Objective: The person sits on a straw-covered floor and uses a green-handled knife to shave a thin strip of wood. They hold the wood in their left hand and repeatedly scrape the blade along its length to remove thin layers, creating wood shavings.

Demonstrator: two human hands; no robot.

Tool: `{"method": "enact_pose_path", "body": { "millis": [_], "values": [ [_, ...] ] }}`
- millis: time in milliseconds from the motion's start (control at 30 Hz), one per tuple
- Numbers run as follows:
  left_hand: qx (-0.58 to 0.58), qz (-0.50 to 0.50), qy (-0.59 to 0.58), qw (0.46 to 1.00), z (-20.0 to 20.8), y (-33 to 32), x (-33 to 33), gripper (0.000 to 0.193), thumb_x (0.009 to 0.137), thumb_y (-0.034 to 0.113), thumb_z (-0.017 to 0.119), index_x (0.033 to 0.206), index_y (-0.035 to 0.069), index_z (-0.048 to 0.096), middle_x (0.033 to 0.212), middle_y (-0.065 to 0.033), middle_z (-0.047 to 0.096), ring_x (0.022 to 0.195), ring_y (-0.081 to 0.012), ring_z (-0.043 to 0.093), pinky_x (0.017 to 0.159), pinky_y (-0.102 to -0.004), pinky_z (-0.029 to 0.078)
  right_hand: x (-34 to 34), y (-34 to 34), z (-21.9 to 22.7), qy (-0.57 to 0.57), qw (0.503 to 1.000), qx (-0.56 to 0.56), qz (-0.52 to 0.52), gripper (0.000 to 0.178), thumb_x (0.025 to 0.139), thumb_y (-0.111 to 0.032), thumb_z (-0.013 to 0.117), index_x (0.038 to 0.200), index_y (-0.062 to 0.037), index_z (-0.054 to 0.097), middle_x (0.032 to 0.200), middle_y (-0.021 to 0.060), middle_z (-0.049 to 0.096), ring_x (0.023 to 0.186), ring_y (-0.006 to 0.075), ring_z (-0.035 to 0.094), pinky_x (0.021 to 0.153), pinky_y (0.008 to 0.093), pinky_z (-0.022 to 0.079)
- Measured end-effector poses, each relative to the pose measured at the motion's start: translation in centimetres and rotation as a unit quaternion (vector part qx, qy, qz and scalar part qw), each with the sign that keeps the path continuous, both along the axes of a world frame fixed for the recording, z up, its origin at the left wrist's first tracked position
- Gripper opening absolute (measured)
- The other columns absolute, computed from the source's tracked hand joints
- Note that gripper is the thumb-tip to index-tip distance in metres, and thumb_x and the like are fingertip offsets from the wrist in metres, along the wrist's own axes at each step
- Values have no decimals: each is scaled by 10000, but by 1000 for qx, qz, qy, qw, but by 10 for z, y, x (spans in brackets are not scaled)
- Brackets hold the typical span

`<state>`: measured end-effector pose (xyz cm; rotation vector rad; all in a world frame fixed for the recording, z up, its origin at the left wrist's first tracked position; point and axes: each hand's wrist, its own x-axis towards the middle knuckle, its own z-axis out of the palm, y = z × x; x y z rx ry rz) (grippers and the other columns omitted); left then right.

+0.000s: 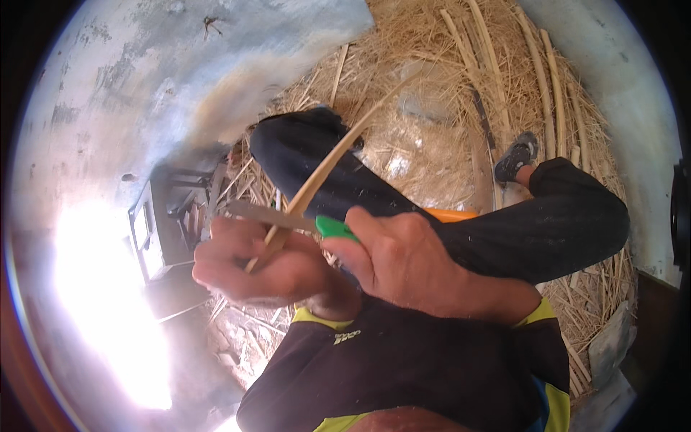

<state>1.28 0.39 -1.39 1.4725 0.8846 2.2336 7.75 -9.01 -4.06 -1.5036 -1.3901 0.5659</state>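
Observation:
A long, pale strip of split bamboo or wood [327,165] slants up and away from my left hand [248,263]. That hand is closed around its near end, which comes out below the fingers. My right hand [407,259] grips the green handle of a knife [268,214]. Its grey blade points left and lies across the strip, just above my left fist. Both hands are close together in front of my dark shirt, above my bent legs in dark trousers [547,216]. The right fingers partly hide the handle.
Shavings and thin strips [403,43] litter the floor ahead. Longer poles [536,75] lie along the right side by the wall. Something orange [450,214] shows behind my right leg. A dark-framed piece [147,223] stands at the left, beside strong glare. My shoe [517,155] rests among the shavings.

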Motion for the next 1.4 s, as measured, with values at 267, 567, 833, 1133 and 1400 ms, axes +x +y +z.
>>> {"method": "enact_pose_path", "body": {
  "millis": [267, 567, 833, 1133, 1400],
  "values": [
    [30, 35, 37, 998, -1, 2, 4, 450, 1019, 290, 299, 608, 109, 329, 529, 6, 271, 444, -96, 292, 427, -238, 255, -5, 2, -10, -42, 998, 23, -32, 284, 916, -252, 606, 796, -25, 483, 561, 144, 522, 491, 361, 564, 434, 423, 431],
    [59, -86, -35, 994, -5, 3, 0, 404, 1010, 269, 343, 647, 93, 350, 531, 1, 286, 422, -79, 282, 355, -202, 204, 50, 7, -57, -67, 971, -53, -222, 360, 987, -272, 456, 813, 14, 587, 580, 235, 559, 543, 398, 592, 467, 459, 444],
    [-4, -46, -38, 998, 7, -4, 15, 430, 1012, 310, 320, 635, 103, 336, 531, 14, 260, 447, -84, 260, 400, -214, 232, 0, 6, -14, 24, 998, 43, -38, 291, 952, -262, 545, 794, -23, 495, 541, 187, 523, 521, 397, 565, 448, 447, 420],
    [-1, -82, -25, 996, 6, 1, 7, 415, 1011, 291, 336, 643, 98, 334, 557, 11, 277, 438, -87, 280, 398, -208, 215, 2, 21, -28, -74, 993, 6, -94, 344, 961, -337, 515, 804, -30, 516, 535, 181, 537, 492, 383, 572, 430, 452, 441],
    [-14, -52, -13, 998, 1, -1, 4, 429, 1010, 316, 316, 641, 97, 318, 579, 10, 261, 441, -86, 267, 379, -212, 216, 15, 7, -22, -19, 997, 32, -67, 401, 985, -353, 463, 781, -14, 528, 516, 205, 520, 443, 383, 532, 406, 482, 401]
  ]
}}
